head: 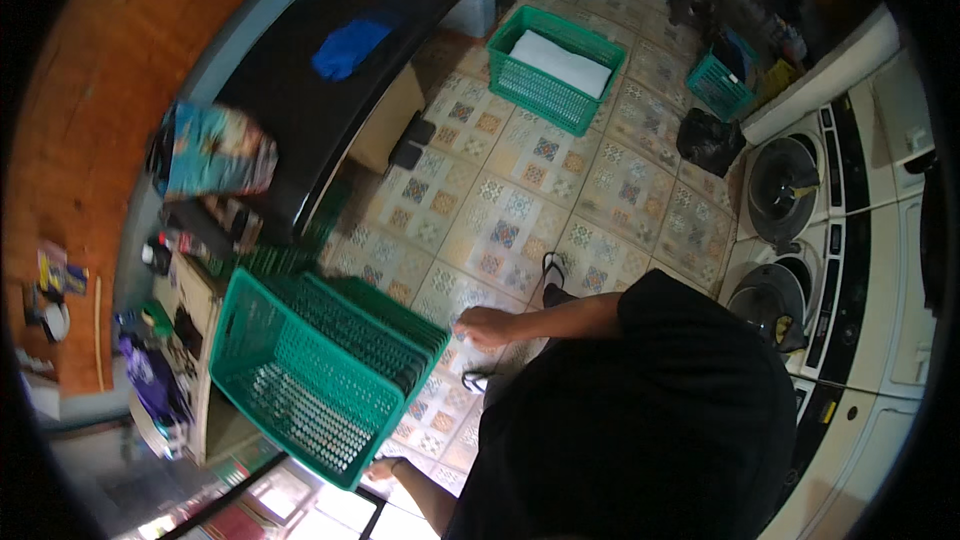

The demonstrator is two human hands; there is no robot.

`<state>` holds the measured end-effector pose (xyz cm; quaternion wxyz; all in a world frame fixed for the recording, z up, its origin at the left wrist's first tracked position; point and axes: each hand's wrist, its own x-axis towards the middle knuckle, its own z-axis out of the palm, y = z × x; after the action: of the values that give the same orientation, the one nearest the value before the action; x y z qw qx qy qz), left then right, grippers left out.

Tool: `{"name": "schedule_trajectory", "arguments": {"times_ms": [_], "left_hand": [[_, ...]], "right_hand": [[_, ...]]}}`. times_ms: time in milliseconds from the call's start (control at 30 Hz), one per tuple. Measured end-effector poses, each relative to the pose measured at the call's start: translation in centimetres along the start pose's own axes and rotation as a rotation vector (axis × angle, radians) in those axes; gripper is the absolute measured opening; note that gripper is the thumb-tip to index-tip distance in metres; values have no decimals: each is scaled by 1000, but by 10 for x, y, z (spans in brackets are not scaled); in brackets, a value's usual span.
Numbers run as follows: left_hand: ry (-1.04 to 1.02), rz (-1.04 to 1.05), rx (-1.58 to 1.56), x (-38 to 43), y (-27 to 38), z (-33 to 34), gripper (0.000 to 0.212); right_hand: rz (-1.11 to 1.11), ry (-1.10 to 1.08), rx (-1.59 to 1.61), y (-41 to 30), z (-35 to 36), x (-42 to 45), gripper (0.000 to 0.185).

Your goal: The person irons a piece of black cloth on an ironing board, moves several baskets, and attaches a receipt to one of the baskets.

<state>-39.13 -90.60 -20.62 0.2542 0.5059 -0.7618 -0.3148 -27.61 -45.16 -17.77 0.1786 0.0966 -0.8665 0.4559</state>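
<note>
A stack of green perforated plastic baskets (326, 382) stands tilted before me, the uppermost one with nothing visible inside. My left hand (382, 469) grips that top basket at its near lower corner; the fingertips are partly hidden. Just right of the stack's upper corner is my right hand (484, 326), fingers curled, with no object seen in it. Farther off on the tiled floor sits another green basket (532, 101) holding a folded white cloth (561, 64).
A black-topped counter (300, 67) bears a blue cloth (349, 49) and a printed bag (217, 154). Front-loading machines with open round doors (784, 187) line the right. A black plastic bag (710, 141) and a teal basket (720, 82) lie near them. A cluttered wooden shelf (202, 390) stands left.
</note>
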Motion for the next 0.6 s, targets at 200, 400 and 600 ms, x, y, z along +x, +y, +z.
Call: {"name": "schedule_trajectory", "arguments": {"times_ms": [200,400,600], "left_hand": [[-972,470,726,-208,-20,32,51],[-1676,1196,780,-413,44,120,42],[-1998,953,607,-582,150,228,34]], "right_hand": [[1269,-392,-301,188,-186,-207,28],[1481,120,-418,209,-369,-244,30],[1548,96,-366,272,-421,-323,29]]}}
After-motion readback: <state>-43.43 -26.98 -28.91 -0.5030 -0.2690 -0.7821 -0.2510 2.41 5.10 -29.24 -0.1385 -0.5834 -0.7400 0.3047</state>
